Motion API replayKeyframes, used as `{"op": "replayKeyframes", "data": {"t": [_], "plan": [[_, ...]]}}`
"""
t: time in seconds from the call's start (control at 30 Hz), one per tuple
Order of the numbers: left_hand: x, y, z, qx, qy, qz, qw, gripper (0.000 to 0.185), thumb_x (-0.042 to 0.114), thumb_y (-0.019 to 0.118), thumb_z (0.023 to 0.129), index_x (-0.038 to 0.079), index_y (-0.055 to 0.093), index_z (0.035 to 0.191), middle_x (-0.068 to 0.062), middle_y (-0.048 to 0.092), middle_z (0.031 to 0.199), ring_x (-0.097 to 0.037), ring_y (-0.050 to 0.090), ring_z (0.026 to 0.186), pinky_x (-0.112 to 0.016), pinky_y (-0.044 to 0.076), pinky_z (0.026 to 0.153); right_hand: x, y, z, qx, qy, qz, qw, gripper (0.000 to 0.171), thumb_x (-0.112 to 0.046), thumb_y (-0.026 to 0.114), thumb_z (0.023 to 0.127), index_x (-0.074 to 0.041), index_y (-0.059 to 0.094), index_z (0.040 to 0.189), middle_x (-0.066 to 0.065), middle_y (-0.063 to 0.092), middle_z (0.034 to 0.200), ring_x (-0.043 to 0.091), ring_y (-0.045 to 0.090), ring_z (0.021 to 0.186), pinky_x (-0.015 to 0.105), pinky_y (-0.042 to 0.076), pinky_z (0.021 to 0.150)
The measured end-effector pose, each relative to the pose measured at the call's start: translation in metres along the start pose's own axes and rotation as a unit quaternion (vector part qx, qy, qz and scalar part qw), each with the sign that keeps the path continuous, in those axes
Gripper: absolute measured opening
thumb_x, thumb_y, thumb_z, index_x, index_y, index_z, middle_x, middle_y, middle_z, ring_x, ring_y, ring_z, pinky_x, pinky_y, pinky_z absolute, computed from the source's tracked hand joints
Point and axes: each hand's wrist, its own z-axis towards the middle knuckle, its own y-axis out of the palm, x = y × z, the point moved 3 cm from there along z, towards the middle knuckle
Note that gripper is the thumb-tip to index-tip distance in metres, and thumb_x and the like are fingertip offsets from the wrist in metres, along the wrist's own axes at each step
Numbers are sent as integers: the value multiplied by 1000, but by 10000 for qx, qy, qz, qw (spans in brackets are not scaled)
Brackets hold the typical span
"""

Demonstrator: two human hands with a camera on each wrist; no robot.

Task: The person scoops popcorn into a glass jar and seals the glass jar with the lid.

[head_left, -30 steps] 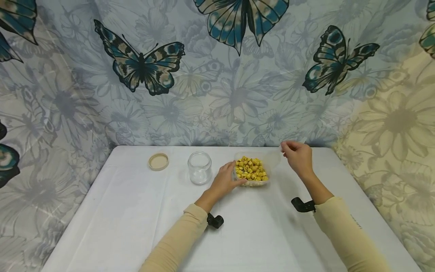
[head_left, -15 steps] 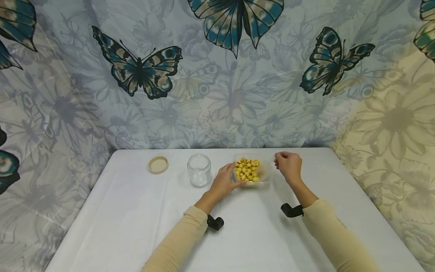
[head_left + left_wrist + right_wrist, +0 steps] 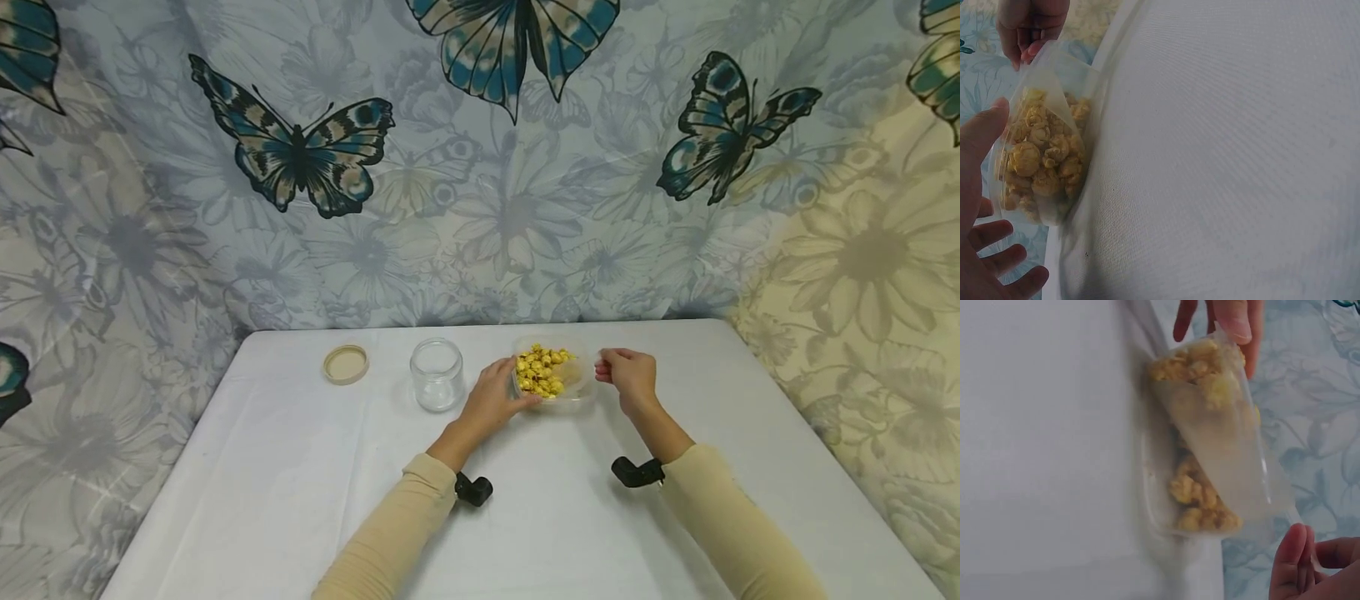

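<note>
A clear plastic container (image 3: 573,406) of yellow caramel popcorn (image 3: 540,371) stands at the back of the table, right of centre. My left hand (image 3: 491,400) holds its left side, with the thumb (image 3: 1235,322) over the rim. To the container's right, my right hand (image 3: 628,375) pinches the edge of a translucent lid-like sheet (image 3: 1222,444). That sheet slants over part of the popcorn and hides some of it. Whether it is joined to the container, I cannot tell.
Left of the container stands an open glass jar (image 3: 437,375), with a round beige jar lid (image 3: 346,365) farther left. A white cloth covers the table (image 3: 547,517). Behind hangs a butterfly-patterned fabric (image 3: 517,225).
My right hand has come down and left toward the container, bringing the translucent sheet over the right part of the popcorn. My left hand stays at the container's side.
</note>
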Motion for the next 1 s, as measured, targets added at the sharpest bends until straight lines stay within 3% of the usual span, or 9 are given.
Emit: {"op": "replayKeyframes", "data": {"t": [0.23,0.47,0.57,0.67,0.77,0.9,1.0], "plan": [[0,1,0,25,25,-12,10000,88,54,69,85,8,33,152,-13,40,152,-34,37,141,-47,36,114,15,2,-3,-59,387,309,9988,35,-10,53,97,12,55,125,-7,59,64,1,53,53,15,50,52],[0,-1,1,99,21,-73,9999,86,52,70,84,9,35,151,-14,42,151,-34,39,140,-47,36,114,20,3,-5,105,801,802,9935,18,-9,55,95,4,59,107,-8,57,58,2,50,50,14,47,48],[1,-2,0,91,19,-69,9999,87,52,70,84,9,36,151,-14,42,151,-34,40,139,-47,36,114,19,1,-5,356,759,1160,9897,7,-7,55,94,-1,60,94,-7,56,55,3,50,47,15,46,46],[1,-2,0,57,-7,-78,10000,87,52,71,84,9,35,151,-14,42,151,-34,39,140,-48,36,114,17,-1,-3,385,577,1297,9891,8,-6,55,93,-2,60,89,-6,56,54,4,49,45,15,45,45],[2,-2,1,29,-39,-74,10000,87,52,71,84,8,35,151,-14,41,151,-34,39,140,-47,36,114,16,-1,-3,69,484,1111,9926,11,-5,55,93,3,61,97,-6,58,56,4,51,48,15,46,46],[3,-3,1,32,-44,-56,10000,88,52,71,84,7,36,151,-14,42,151,-34,39,140,-47,36,114,16,1,-3,-415,461,586,9963,31,-8,52,96,12,55,120,-7,58,61,3,50,52,15,45,48],[3,-3,1,48,-49,-26,10000,88,52,71,84,6,36,150,-14,42,150,-34,39,139,-47,37,114,17,2,-3,-495,532,417,9965,34,-9,51,96,13,52,122,-6,57,61,4,49,52,15,44,48]]}}
